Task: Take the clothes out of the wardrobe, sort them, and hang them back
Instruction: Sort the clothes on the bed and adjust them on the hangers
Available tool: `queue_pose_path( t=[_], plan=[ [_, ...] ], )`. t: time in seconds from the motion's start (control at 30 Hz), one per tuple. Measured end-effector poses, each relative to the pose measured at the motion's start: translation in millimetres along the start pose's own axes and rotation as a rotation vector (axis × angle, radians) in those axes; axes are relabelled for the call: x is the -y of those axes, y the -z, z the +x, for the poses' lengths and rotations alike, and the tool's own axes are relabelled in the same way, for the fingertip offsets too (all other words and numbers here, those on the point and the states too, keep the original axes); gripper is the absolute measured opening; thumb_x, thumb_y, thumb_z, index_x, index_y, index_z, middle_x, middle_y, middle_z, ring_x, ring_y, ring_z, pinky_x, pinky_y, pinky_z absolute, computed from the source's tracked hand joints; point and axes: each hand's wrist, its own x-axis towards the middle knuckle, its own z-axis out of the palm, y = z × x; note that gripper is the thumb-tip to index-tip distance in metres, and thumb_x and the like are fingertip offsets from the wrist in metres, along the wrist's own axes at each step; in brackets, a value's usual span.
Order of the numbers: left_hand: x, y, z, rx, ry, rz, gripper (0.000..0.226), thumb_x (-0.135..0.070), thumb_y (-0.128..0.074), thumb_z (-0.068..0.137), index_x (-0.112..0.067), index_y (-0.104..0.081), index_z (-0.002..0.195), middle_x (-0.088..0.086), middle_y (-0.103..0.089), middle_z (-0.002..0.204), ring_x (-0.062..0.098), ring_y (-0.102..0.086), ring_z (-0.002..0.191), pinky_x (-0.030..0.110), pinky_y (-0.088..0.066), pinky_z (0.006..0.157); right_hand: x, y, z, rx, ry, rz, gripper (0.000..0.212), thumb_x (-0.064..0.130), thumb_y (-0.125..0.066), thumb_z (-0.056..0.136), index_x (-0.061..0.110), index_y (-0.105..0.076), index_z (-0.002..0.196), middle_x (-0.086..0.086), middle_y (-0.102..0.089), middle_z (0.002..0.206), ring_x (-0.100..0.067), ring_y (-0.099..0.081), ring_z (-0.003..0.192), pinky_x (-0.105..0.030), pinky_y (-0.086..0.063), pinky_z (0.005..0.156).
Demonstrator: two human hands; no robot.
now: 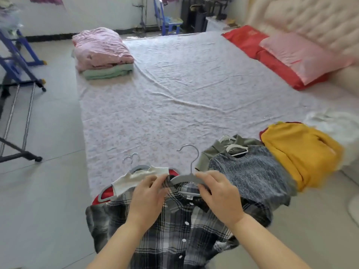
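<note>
Shirt (174, 230), plaid in grey, black and white, is at the near edge of the bed (174, 94), buttoned front facing up. Its lower part is cut off by the bottom of the frame. A grey hanger (184, 178) with a metal hook sits in its collar. The left hand (147, 193) pinches the collar at the hanger's left end, thumb and fingers closed on the fabric. The right hand (219, 195) curls its fingers over the hanger's right arm and hides that end.

Just left of the shirt, partly under it, lie a white top (139, 176) on another grey hanger and a red garment (105, 193), of which only edges show. To the right a knit top (250, 171) overlaps an olive one (211, 152). Beyond them are a yellow garment (297, 152) and a white heap (334, 123), which is too blurred to identify.

Across the bed a pink blanket (99, 47) rests on a green one (108, 71), and pillows (303, 55) lie by the headboard. A rack (17, 94) at left is partly cut off.
</note>
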Motion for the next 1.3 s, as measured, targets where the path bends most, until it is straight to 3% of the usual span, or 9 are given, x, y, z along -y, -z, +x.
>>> queue_pose_path(
  t=[0.07,0.27,0.43,0.57,0.83,1.0,1.1,1.3],
  plan=[
    [-23,-7,-9,0.013,-0.087,-0.008,0.04,-0.016,-0.066,0.084,-0.019,-0.058,0.123,0.005,-0.062,0.103,0.027,-0.059,0.09,0.038,-0.048,0.076,-6,28,-24,-0.051,-0.046,-0.016,0.035,0.023,-0.065,0.077,0.029,-0.055,0.11,0.007,-0.066,0.09,-0.013,-0.064,0.074,-0.023,-0.051,0.041],
    [-103,-32,-35,0.077,-0.261,-0.007,0.038,-0.037,-0.041,0.086,-0.027,-0.056,0.119,-0.004,-0.062,0.095,0.022,-0.06,0.085,0.033,-0.043,0.073,-31,101,-99,-0.138,-0.2,-0.122,0.028,0.03,-0.051,0.085,0.026,-0.061,0.11,0.009,-0.066,0.092,-0.012,-0.063,0.08,-0.023,-0.053,0.048],
    [-183,-68,-50,0.049,-0.428,-0.008,0.037,-0.025,-0.057,0.081,-0.025,-0.061,0.118,-0.007,-0.062,0.094,0.017,-0.057,0.083,0.03,-0.036,0.074,-68,166,-157,-0.222,-0.312,-0.196,0.03,0.031,-0.05,0.084,0.025,-0.057,0.113,0.007,-0.065,0.092,-0.013,-0.062,0.079,-0.018,-0.052,0.052],
    [-258,-112,-64,0.042,-0.551,-0.043,0.04,-0.02,-0.058,0.08,-0.026,-0.058,0.12,-0.007,-0.062,0.098,0.008,-0.043,0.09,0.03,-0.036,0.078,-114,223,-209,-0.302,-0.402,-0.268,0.03,0.031,-0.053,0.083,0.026,-0.056,0.112,0.007,-0.066,0.092,-0.008,-0.056,0.082,-0.014,-0.045,0.059],
    [-408,-217,-107,0.148,-0.511,-0.1,0.037,-0.021,-0.054,0.083,-0.024,-0.062,0.119,-0.007,-0.061,0.099,0.017,-0.059,0.086,0.031,-0.034,0.079,-233,331,-308,-0.298,-0.414,-0.304,0.035,0.026,-0.062,0.08,0.03,-0.054,0.114,0.008,-0.064,0.091,-0.009,-0.054,0.083,-0.02,-0.051,0.052],
    [-483,-268,-110,0.193,-0.436,-0.153,0.034,-0.015,-0.059,0.089,-0.024,-0.06,0.122,-0.005,-0.06,0.105,0.019,-0.057,0.095,0.03,-0.026,0.085,-305,380,-334,-0.27,-0.381,-0.341,0.03,0.029,-0.054,0.082,0.027,-0.061,0.112,0.009,-0.062,0.088,-0.008,-0.048,0.08,-0.02,-0.049,0.048],
    [-522,-299,-94,0.204,-0.411,-0.172,0.036,-0.017,-0.055,0.092,-0.026,-0.056,0.127,-0.006,-0.057,0.112,0.017,-0.053,0.103,0.025,-0.022,0.088,-356,402,-335,-0.26,-0.377,-0.345,0.037,0.015,-0.075,0.075,0.023,-0.067,0.11,0.007,-0.064,0.089,-0.011,-0.051,0.079,-0.023,-0.052,0.053],
    [-596,-364,-33,0.223,-0.447,-0.203,0.038,-0.018,-0.051,0.093,-0.03,-0.053,0.129,-0.009,-0.055,0.116,0.013,-0.048,0.109,0.02,-0.018,0.088,-463,435,-325,-0.26,-0.413,-0.352,0.04,0.009,-0.077,0.074,0.019,-0.068,0.111,0.003,-0.065,0.09,-0.013,-0.051,0.083,-0.026,-0.052,0.062]
  ],
)
